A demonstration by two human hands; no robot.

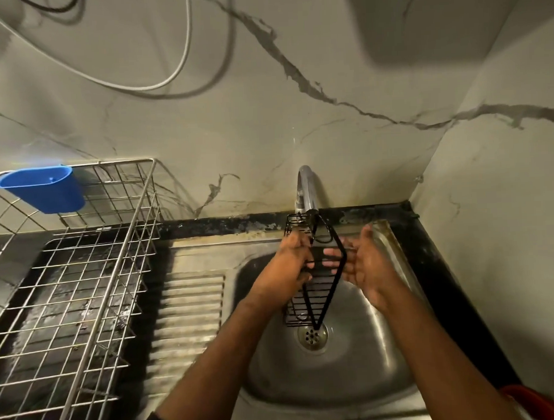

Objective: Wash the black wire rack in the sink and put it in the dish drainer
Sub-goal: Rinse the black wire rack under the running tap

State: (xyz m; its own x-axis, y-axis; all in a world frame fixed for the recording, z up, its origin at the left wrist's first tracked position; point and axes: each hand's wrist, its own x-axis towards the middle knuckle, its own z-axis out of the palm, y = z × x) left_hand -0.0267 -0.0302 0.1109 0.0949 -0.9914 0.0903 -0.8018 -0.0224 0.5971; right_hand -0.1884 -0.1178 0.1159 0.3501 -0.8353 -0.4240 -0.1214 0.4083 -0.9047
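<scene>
We count one black wire rack (308, 291), held upright over the one steel sink (355, 365), its lower tip just above the drain (312, 335). Our left hand (291, 266) curls its fingers round the rack's left edge; our right hand (364, 266) lies open-fingered against its right side. One faucet (306, 189) stands at twelve o'clock; one dish drainer (66, 282) with one blue cup (43, 188) sits at nine.

Black wire rack (317, 290); blue cup (43, 190); grey-veined white wall (297, 113).
</scene>
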